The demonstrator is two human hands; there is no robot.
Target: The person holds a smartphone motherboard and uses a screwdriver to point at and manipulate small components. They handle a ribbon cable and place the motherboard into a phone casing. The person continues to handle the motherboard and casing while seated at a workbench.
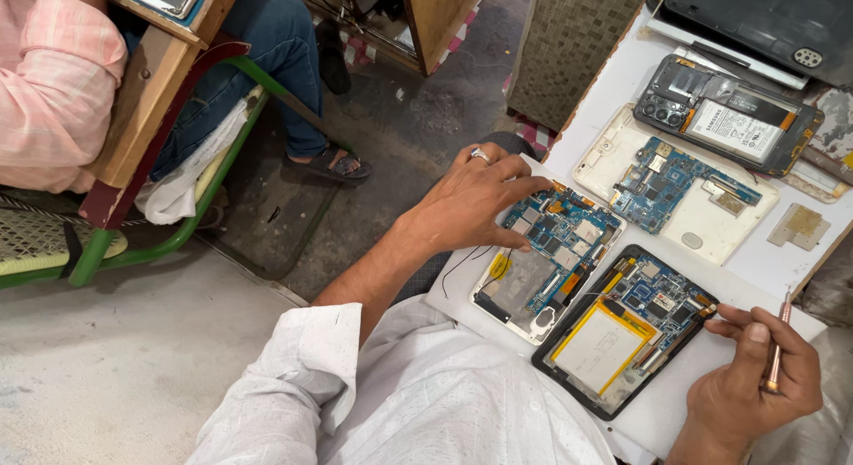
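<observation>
Centre frame, the left hand [475, 203] rests with spread fingers on an opened white tablet [551, 261], which slants toward the upper right. At lower right, the right hand [755, 385] pinches a thin tool [780, 341] beside a black tablet [622, 332].

The left hand [475, 203] rests on a blue circuit board [560, 238] with dull metal shields, set in a white plastic tablet shell [484, 296]. Beside that shell, a black plastic-framed tablet [622, 327] holds a matt white battery [597, 348] edged in glossy yellow tape. The right hand [751, 376] holds a smooth coppery metal tool [779, 341]. The table [764, 270] is matt white.
</observation>
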